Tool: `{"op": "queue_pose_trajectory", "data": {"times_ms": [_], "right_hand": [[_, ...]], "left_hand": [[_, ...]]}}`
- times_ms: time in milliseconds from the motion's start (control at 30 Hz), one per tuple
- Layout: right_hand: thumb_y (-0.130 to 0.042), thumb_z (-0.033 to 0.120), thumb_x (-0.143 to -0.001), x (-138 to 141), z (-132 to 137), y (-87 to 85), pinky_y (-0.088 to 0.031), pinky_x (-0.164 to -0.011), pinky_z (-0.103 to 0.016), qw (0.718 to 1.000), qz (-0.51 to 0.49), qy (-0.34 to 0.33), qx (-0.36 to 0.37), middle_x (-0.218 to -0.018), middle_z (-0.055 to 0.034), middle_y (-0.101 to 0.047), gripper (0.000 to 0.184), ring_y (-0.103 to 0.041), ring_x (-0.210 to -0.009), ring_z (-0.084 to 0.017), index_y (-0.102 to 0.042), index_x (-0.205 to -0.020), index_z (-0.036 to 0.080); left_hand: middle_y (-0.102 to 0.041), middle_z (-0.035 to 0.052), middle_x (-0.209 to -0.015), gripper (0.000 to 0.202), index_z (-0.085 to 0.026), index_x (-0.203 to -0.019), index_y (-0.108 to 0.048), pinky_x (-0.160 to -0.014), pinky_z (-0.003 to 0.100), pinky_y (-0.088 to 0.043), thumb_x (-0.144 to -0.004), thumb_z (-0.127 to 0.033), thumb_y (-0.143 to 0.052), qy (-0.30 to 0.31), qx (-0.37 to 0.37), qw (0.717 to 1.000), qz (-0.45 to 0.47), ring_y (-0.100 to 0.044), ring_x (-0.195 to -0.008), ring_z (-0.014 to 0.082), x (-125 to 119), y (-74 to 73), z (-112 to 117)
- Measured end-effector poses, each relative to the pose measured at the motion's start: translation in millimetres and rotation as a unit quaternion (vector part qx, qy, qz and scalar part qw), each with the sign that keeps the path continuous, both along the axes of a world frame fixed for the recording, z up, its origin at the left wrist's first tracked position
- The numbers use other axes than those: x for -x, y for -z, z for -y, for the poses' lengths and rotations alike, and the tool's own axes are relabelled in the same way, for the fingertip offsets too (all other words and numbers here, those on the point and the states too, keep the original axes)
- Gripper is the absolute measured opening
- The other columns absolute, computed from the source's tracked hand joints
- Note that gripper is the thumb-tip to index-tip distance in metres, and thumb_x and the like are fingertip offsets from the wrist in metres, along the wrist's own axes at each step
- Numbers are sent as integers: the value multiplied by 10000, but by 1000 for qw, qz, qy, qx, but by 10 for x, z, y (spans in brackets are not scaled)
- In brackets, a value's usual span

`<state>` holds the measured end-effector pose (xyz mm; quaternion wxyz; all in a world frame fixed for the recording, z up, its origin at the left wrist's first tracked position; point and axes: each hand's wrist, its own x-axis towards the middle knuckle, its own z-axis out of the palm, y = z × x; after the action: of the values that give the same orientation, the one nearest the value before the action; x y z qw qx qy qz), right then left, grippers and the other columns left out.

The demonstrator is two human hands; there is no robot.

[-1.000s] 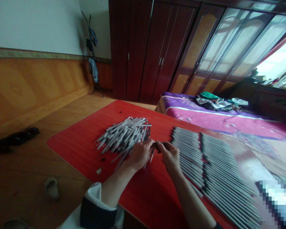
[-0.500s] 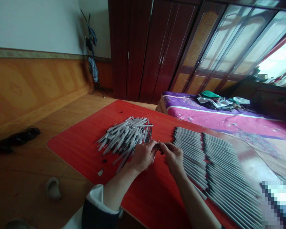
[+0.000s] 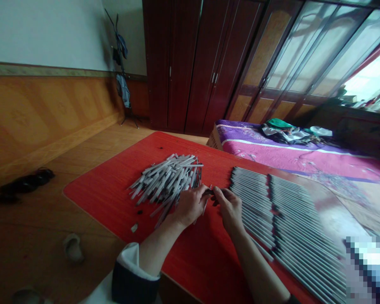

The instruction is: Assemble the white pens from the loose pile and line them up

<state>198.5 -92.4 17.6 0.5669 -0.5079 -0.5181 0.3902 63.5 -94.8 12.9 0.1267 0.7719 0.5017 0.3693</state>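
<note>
Above the red desk (image 3: 114, 190), the left hand (image 3: 190, 205) and right hand (image 3: 229, 207) meet at the fingertips, each grip pinched on a single pen (image 3: 210, 193) held between them, with the loose pile (image 3: 167, 177) just beside the left hand and the neat rows (image 3: 288, 219) beside the right.

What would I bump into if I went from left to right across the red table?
Loose heap of grey pens → left hand → the pen that both hands pinch → right hand → neat rows of pens, all on the red table.
</note>
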Motion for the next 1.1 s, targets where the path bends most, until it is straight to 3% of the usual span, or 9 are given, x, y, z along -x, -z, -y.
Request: {"op": "queue_pose_trajectory", "data": {"times_ms": [133,233,367,533,733,833,933,1100], "right_hand": [[-641,434,-699,-12,-6,7,-453,-490,-230,999,-20,-22,-18,-700,-52,-651,345,-543,-564,-129,-686,-864,134],[-660,426,-680,-27,-34,53,-434,-458,-216,999,-7,-33,-21,-638,-35,-625,302,-517,-528,-118,-679,-758,135],[-617,473,-715,-36,-27,42,-368,-378,-191,999,32,6,14,-537,-22,-572,351,-477,-460,-104,-648,-662,127],[-625,460,-705,-15,-11,-29,-364,-373,-190,1000,3,0,16,-628,-40,-629,377,-508,-485,-114,-685,-886,135],[-652,468,-669,-9,-40,1,-380,-403,-207,1000,19,-2,13,-542,-18,-596,331,-483,-455,-107,-669,-662,137],[-631,467,-697,-6,-30,-7,-385,-415,-209,1000,15,16,19,-570,-18,-607,341,-488,-465,-107,-682,-750,135],[-647,439,-687,-10,-41,24,-414,-444,-219,1000,-1,-11,-3,-654,-32,-638,334,-526,-523,-123,-691,-848,149],[-654,446,-674,-30,-74,97,-408,-421,-218,1000,14,-13,8,-569,-20,-610,303,-507,-478,-119,-683,-714,148]], "left_hand": [[-702,18,-877,147,-218,-955,-559,-675,235,-463,-883,-279,-447,-2,11,1000,27,-663,-813,164,-1,11,-12],[-704,19,-863,136,-219,-956,-565,-667,237,-461,-874,-264,-467,2,13,1000,12,-665,-795,166,-14,17,-14],[-706,19,-863,128,-219,-950,-567,-668,243,-462,-866,-260,-479,5,19,1000,0,-666,-793,173,-32,17,-18],[-705,27,-891,141,-221,-956,-561,-674,242,-466,-879,-268,-453,-4,27,1000,16,-665,-819,172,-26,12,-40],[-705,24,-849,139,-222,-953,-571,-658,238,-463,-872,-256,-464,2,22,1000,-12,-667,-788,172,-25,-14,-32],[-704,26,-869,149,-218,-965,-564,-670,242,-466,-879,-260,-450,5,20,1000,-8,-665,-805,174,-21,-12,-37],[-701,26,-893,149,-216,-970,-560,-680,243,-469,-881,-258,-447,-1,24,1000,2,-663,-816,170,-15,2,-49],[-701,25,-872,145,-221,-972,-572,-674,243,-469,-865,-243,-476,2,28,1000,-11,-663,-794,166,-23,21,-51]]}}
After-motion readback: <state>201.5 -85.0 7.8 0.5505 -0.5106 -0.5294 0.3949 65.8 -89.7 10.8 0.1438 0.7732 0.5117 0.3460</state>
